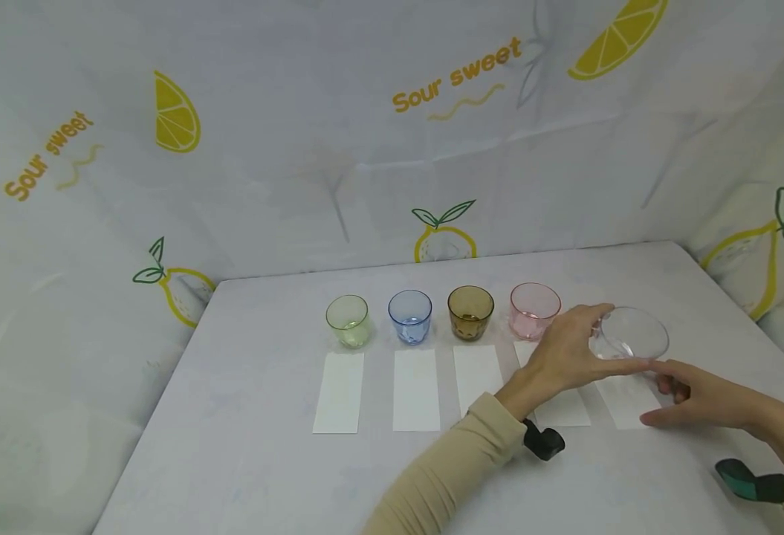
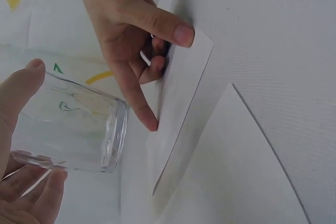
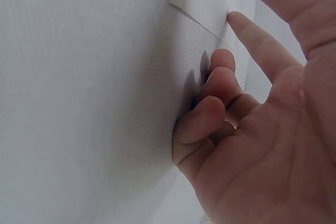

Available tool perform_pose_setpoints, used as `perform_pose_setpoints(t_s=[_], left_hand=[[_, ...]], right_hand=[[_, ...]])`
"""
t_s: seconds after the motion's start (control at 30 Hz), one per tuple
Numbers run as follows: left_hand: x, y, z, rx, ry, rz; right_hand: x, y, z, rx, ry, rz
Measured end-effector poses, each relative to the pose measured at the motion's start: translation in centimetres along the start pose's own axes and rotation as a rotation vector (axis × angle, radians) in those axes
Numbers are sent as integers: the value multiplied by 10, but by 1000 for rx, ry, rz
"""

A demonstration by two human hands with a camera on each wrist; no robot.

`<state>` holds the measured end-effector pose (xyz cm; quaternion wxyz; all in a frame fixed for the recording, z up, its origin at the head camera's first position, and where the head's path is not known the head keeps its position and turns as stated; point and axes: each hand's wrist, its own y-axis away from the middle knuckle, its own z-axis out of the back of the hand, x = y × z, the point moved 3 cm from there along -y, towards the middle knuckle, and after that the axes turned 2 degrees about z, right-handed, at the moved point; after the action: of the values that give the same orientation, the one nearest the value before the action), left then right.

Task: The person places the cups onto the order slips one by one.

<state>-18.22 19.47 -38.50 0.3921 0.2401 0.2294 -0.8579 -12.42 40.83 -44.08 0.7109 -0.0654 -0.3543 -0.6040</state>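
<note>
A clear glass (image 1: 632, 334) is gripped in my left hand (image 1: 568, 345), thumb on one side and fingers on the other; in the left wrist view it looks raised off the table. Below and nearer is the rightmost white paper strip (image 1: 628, 405), which my right hand (image 1: 709, 397) touches. The right index finger (image 2: 137, 100) and thumb (image 2: 184, 35) reach out straight to the strip, while the other fingers (image 3: 202, 121) fold toward the palm. The left forearm partly covers two neighbouring strips.
In a row to the left stand a green glass (image 1: 350, 327), a blue glass (image 1: 410, 319), an amber glass (image 1: 470, 316) and a pink glass (image 1: 533, 308). White strips (image 1: 339, 394) lie before them. A lemon-print cloth (image 1: 284, 186) hangs behind the table (image 1: 244, 446).
</note>
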Motion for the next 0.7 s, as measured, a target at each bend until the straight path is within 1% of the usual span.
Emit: perform_pose_setpoints(t_s=[0.07, 0.27, 0.4, 0.5, 0.57, 0.7], left_hand=[[0, 1, -1, 5, 5, 4], [2, 5, -7, 23, 1, 11], [2, 6, -12, 24, 20, -16], [1, 8, -16, 32, 31, -39], [1, 9, -18, 35, 21, -41], [0, 9, -23, 37, 16, -44]], right_hand=[[1, 0, 0, 2, -2, -3], [2, 2, 0, -7, -6, 34], [3, 4, -1, -13, -23, 41], [2, 3, -1, -4, -24, 7], [1, 2, 0, 6, -16, -21], [-1, 0, 0, 21, -21, -26]])
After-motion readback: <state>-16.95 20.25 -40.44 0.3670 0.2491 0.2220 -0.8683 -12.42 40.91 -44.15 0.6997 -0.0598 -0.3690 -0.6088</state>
